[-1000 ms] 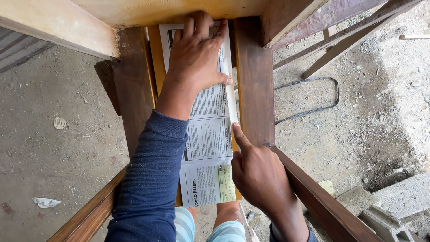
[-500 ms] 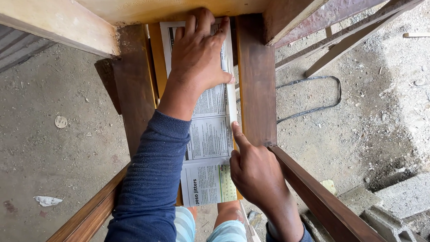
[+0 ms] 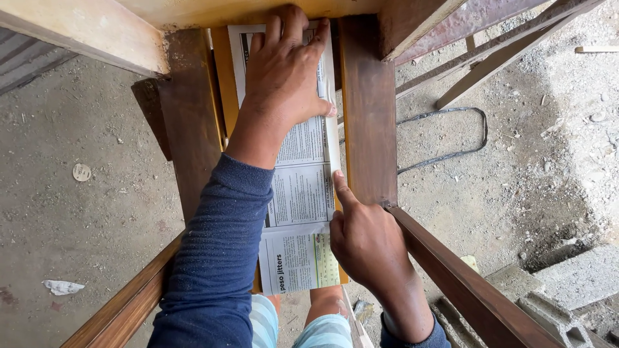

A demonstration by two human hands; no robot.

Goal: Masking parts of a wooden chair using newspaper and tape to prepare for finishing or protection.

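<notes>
The left hand [image 3: 284, 71] lies spread and flat on a strip of newspaper [image 3: 300, 193] that covers the yellow board [image 3: 222, 77] between two dark wooden rails [image 3: 367, 109], near the board's far edge. The right hand [image 3: 367, 245] is loosely curled, its forefinger pressing the paper's right edge against the rail. That edge appears to curl up, though the view is poor; uneven pressure could crease, skew or tear the paper.
</notes>
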